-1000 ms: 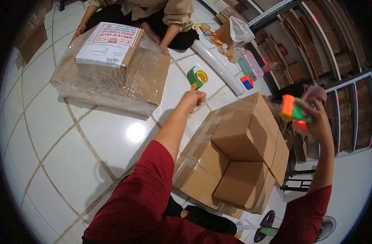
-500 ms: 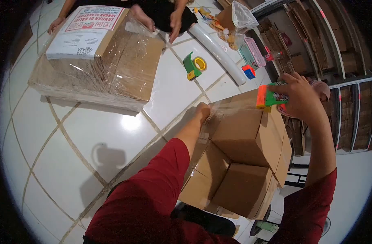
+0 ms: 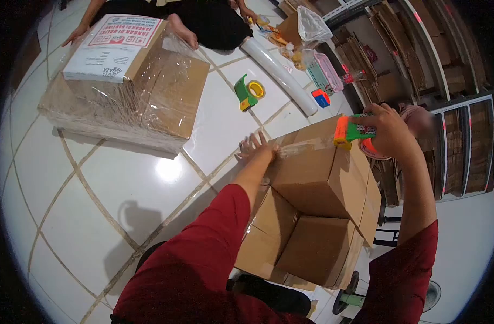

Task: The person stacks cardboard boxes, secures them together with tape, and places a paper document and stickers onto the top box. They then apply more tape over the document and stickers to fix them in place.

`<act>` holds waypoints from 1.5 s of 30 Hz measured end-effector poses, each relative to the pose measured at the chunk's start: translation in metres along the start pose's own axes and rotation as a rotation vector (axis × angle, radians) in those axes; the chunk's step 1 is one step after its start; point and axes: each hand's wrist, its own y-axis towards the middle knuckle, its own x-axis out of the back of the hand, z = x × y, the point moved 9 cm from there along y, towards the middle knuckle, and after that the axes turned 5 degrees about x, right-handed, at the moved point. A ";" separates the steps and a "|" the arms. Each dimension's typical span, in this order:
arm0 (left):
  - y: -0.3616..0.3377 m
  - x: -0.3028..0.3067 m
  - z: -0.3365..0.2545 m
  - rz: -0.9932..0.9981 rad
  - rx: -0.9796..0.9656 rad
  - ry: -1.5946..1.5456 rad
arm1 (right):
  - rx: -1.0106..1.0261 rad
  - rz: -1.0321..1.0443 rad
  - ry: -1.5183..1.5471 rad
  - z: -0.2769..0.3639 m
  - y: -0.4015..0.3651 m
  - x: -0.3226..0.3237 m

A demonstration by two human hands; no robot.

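Note:
My right hand (image 3: 390, 132) grips a green and orange tape dispenser (image 3: 356, 128) at the upper right edge of a cardboard box (image 3: 306, 167). A strip of clear tape (image 3: 306, 147) runs along the box's upper face toward my left hand (image 3: 257, 150). That hand rests at the box's far left edge with its fingers spread. The near side of the box stands open, showing its bare cardboard inside. Part of the tape roll is hidden behind my right hand.
A plastic-wrapped carton (image 3: 166, 97) with a printed label sheet stands at the left. Beyond lie a green tape dispenser (image 3: 246, 93), a roll of clear wrap (image 3: 279, 75) and a small blue-orange dispenser (image 3: 321, 98). Another person (image 3: 214, 24) sits behind; shelves (image 3: 446, 59) hold flat cardboard.
My left hand's fingers have come into view, spread at the box edge. The other person's hand has moved from beside the wrapped carton toward the items at the back. The view has shifted slightly.

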 end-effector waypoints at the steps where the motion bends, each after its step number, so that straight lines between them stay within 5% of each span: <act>1: -0.002 0.006 -0.002 -0.031 -0.109 0.047 | -0.026 0.022 0.018 -0.005 -0.001 -0.003; 3: -0.013 0.023 -0.019 -0.063 -0.225 0.102 | -0.019 0.002 0.031 -0.009 -0.002 -0.004; 5: -0.058 -0.009 -0.063 0.675 -0.585 -0.427 | -0.015 -0.001 0.054 -0.016 -0.004 -0.012; 6: -0.059 -0.015 -0.064 0.560 -0.740 -0.367 | 0.030 -0.041 0.094 -0.019 -0.004 -0.013; 10: -0.039 -0.041 -0.052 0.724 -0.459 -0.207 | 0.016 -0.055 0.185 -0.024 -0.013 -0.014; 12: -0.044 -0.003 -0.083 0.275 -0.750 -0.219 | 0.038 -0.102 0.197 -0.032 -0.016 -0.022; 15: -0.158 0.085 -0.149 0.386 -0.782 -0.141 | 0.058 -0.165 0.261 -0.033 -0.031 -0.026; 18: -0.229 0.078 -0.160 0.245 -0.795 0.339 | 0.063 -0.214 0.310 -0.038 -0.038 -0.035; 20: -0.284 0.056 -0.165 -0.241 -1.421 0.500 | 0.037 -0.241 0.332 -0.045 -0.042 -0.045; 24: -0.253 0.022 -0.151 -0.242 -1.206 0.843 | -0.008 -0.286 0.345 -0.055 -0.062 -0.056; 33: -0.251 0.019 -0.149 -0.297 -1.242 0.933 | -0.141 -0.569 0.363 -0.138 -0.193 -0.107; 37: -0.262 0.020 -0.153 -0.269 -1.246 0.962 | -0.396 -0.510 0.638 -0.179 -0.274 -0.180; 45: -0.269 0.019 -0.156 -0.239 -1.176 1.061 | -0.561 -0.547 0.513 -0.197 -0.345 -0.243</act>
